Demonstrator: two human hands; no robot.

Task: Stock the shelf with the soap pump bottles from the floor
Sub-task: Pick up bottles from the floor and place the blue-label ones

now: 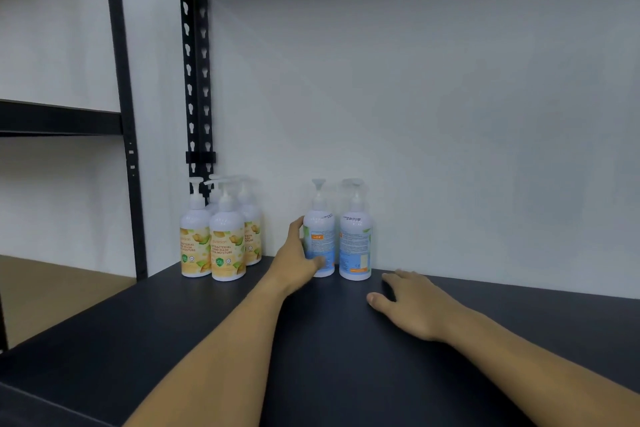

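Soap pump bottle (pixel 319 239), back label facing out, is standing upright near the rear wall, and the left hand (pixel 297 258) is wrapping its fingers (pixel 320 262) around its lower body from nine o'clock. A second back-facing bottle (pixel 355 241) is standing just beside it at three o'clock. The right hand (pixel 414 305) is lying released, palm down, on the black shelf board (pixel 329 357), near that second bottle. Four front-facing bottles (pixel 221 236) are clustering at nine o'clock by the slotted upright (pixel 196 80). The left hand looks best placed to turn or slide the bottle.
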